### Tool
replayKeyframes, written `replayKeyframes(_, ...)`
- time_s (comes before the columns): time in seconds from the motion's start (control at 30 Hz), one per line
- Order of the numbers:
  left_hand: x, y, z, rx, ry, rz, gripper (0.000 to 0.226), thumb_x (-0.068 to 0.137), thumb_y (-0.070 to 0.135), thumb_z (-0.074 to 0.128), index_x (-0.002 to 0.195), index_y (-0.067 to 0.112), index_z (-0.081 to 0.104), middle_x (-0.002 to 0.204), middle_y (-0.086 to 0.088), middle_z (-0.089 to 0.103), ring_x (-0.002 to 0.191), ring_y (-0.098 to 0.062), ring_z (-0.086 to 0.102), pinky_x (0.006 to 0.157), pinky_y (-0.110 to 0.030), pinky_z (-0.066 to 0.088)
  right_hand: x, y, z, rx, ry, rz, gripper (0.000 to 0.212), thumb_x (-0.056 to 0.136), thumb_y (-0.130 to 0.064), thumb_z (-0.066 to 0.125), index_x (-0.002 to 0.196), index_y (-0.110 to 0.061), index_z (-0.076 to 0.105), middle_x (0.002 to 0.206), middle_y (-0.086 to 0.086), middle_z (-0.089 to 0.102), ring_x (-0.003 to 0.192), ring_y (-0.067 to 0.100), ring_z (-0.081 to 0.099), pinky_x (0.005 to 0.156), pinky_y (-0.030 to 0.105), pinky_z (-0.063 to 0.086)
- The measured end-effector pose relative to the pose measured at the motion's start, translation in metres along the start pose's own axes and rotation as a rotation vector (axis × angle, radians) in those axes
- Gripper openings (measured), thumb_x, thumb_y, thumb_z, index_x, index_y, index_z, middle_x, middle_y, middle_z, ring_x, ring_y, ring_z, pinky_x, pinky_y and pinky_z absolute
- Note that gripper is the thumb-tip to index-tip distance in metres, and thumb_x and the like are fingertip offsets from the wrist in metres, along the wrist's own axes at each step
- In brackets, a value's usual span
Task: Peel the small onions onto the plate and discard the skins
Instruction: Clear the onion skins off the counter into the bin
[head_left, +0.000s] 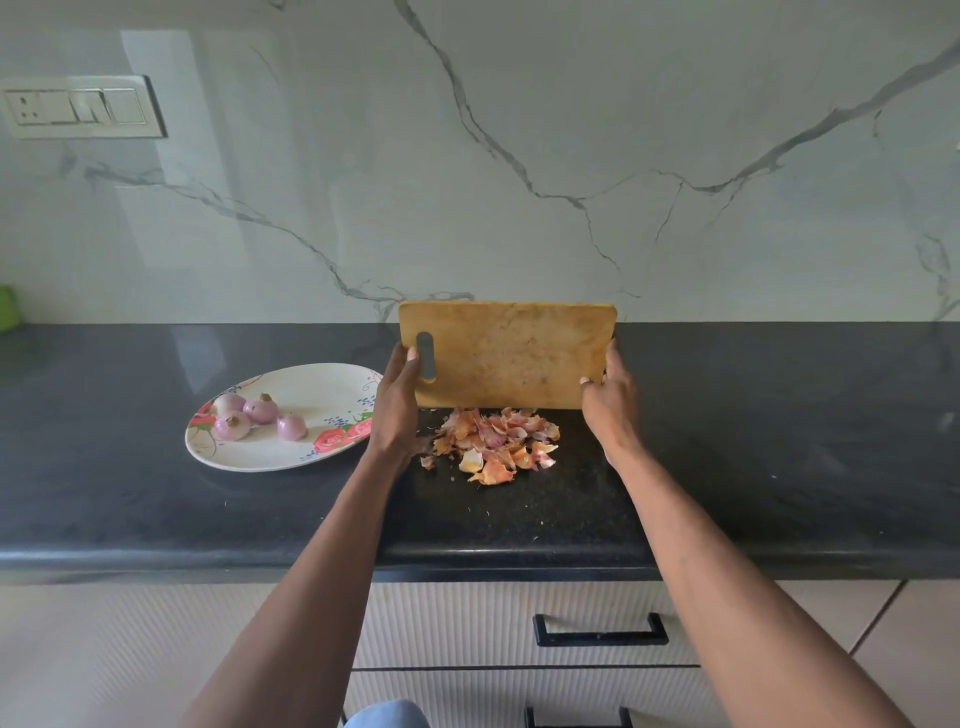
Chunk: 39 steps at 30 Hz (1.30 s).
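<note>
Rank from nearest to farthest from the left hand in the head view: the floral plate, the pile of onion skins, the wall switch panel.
From the left hand:
1. Floral plate, touching or nearly touching its left side.
2. Pile of onion skins, just right on the counter.
3. Wall switch panel, far up-left.
Plate and skins are nearly too close to call.

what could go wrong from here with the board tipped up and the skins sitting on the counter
The onion skins lie in a loose pile on the black countertop; a quick move of the cutting board, held upright by the left hand and right hand, could scatter them. Small flakes already lie apart from the pile and may be missed. The left forearm passes close to the plate of peeled onions and could nudge it.
</note>
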<state>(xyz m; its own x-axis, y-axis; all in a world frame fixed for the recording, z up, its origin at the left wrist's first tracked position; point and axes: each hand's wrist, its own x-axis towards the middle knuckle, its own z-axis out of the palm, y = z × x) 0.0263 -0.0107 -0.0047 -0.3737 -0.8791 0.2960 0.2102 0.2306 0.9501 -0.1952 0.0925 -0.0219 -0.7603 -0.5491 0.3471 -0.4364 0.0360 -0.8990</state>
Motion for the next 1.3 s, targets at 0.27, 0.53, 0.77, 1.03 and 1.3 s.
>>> replayKeyframes(0.27,-0.005,0.009,0.001,-0.069,0.020,0.008,0.032,0.103,0.027,0.046,0.133,0.035,0.057,0.130,0.019,0.065,0.127,0.001,0.054,0.107,-0.025,0.040,-0.007,-0.010,-0.007,0.027,0.093,0.016,0.064,0.104,-0.009,0.049,0.159,-0.025,0.020,0.159,-0.001,0.037,0.133,0.019,0.049,0.088,0.020,0.045)
replayKeyframes(0.53,0.007,0.025,0.012,-0.019,0.043,0.054,0.049,0.096,0.006,0.062,0.144,0.008,0.052,0.141,-0.001,0.059,0.126,-0.012,0.056,0.100,-0.019,0.043,-0.003,-0.005,-0.032,0.273,0.261,-0.020,0.009,0.099,-0.017,0.056,0.095,-0.015,0.063,0.091,-0.003,0.068,0.076,0.014,0.058,0.070,0.030,0.046)
replayKeyframes(0.77,0.011,0.035,0.055,0.068,-0.024,-0.043,0.043,0.096,0.006,0.063,0.138,-0.001,0.056,0.117,-0.012,0.070,0.102,-0.022,0.069,0.085,-0.031,0.058,0.002,0.008,-0.082,0.559,0.484,0.232,0.014,0.094,-0.017,0.069,0.091,-0.003,0.068,0.078,-0.005,0.060,0.074,0.009,0.052,0.067,0.019,0.040)
replayKeyframes(1.03,-0.036,0.019,0.124,-0.061,-0.256,-0.407,0.008,0.092,-0.005,0.065,0.099,-0.009,0.062,0.071,-0.015,0.073,0.059,-0.022,0.072,0.051,-0.028,0.058,0.004,0.020,-0.128,0.844,0.628,0.445,0.031,0.086,-0.038,0.077,0.103,-0.014,0.067,0.097,0.004,0.072,0.085,0.022,0.072,0.071,0.041,0.062)
replayKeyframes(1.3,-0.058,-0.001,0.161,-0.147,-0.139,-0.375,0.032,0.089,0.023,0.077,0.108,0.002,0.061,0.092,-0.017,0.075,0.077,-0.027,0.074,0.066,-0.032,0.061,0.007,0.024,-0.131,0.676,0.428,0.479,0.018,0.098,-0.020,0.063,0.115,-0.016,0.064,0.107,0.008,0.069,0.091,0.028,0.069,0.069,0.041,0.058)
